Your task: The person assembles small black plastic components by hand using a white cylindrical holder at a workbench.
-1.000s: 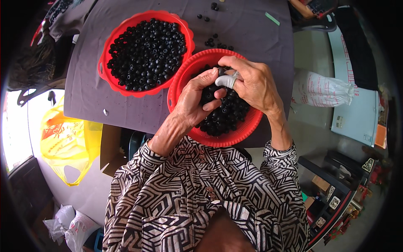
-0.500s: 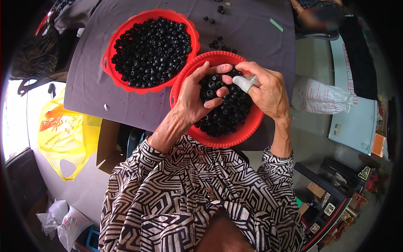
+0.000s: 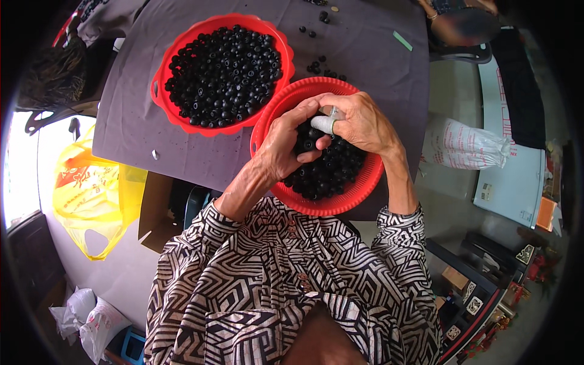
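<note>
Working over black bead-like pcs. [image 3: 331, 167] in near red basket [image 3: 373, 176] w/ L hand [image 3: 283, 143] and R hand [image 3: 368, 125] half-curled, fingertips v. close; can't tell if gripping any. Apparently mid-job, w/ far-left red bowl [image 3: 286, 64] and basket both well stocked, plus few strays [image 3: 325, 73] on table [image 3: 377, 67] beyond.

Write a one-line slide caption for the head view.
Left hand and right hand close together over a red basket of small black pieces, beside a red bowl holding more.
</note>
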The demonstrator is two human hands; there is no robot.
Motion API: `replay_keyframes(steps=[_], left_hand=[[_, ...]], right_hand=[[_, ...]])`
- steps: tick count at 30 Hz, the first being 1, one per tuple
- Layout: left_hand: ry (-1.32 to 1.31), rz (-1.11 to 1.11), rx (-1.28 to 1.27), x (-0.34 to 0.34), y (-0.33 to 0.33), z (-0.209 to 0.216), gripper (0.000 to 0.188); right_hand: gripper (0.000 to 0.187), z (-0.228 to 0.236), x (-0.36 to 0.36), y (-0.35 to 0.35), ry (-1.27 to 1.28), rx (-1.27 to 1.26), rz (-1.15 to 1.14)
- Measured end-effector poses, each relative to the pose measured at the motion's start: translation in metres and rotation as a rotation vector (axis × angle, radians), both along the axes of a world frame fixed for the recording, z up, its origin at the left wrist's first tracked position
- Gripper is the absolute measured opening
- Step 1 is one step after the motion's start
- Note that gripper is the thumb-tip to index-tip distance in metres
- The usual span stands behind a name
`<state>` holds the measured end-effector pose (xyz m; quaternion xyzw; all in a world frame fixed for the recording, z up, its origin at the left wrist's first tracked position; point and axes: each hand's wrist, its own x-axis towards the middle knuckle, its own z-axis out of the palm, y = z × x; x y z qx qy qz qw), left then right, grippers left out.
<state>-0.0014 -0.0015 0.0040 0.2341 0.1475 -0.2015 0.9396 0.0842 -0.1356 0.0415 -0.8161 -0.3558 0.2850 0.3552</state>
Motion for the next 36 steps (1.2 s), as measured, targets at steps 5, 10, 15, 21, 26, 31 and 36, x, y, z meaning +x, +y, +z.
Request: replay_keyframes(steps=[5, 10, 15, 21, 26, 31, 36], left_hand=[[-0.011, 0.041, -0.047, 0.000, 0.002, -0.005, 0.025], [-0.047, 0.082, 0.043, -0.001, -0.002, -0.003, 0.019], [-0.104, 0.090, -0.077, 0.000, 0.001, -0.008, 0.018], [-0.170, 0.056, -0.085, -0.001, 0.001, -0.007, 0.020], [-0.184, 0.039, -0.001, 0.000, 0.001, -0.004, 0.021], [-0.200, 0.040, 0.045, 0.002, 0.001, -0.003, 0.023], [-0.196, 0.065, 0.040, 0.002, 0.001, -0.005, 0.021]], right_hand=[[0.017, 0.016, -0.009, -0.004, -0.235, 0.142, -0.065], [0.018, 0.014, -0.011, -0.005, -0.504, 0.101, -0.022], [0.018, 0.019, -0.011, -0.008, -0.465, 0.246, -0.088], [0.025, 0.021, -0.005, -0.013, -0.331, 0.082, -0.087], [0.032, 0.025, -0.002, -0.010, -0.340, 0.029, -0.014], [0.038, 0.021, 0.000, -0.010, -0.330, 0.045, 0.007], [0.038, 0.018, -0.002, -0.010, -0.322, 0.051, -0.014]])
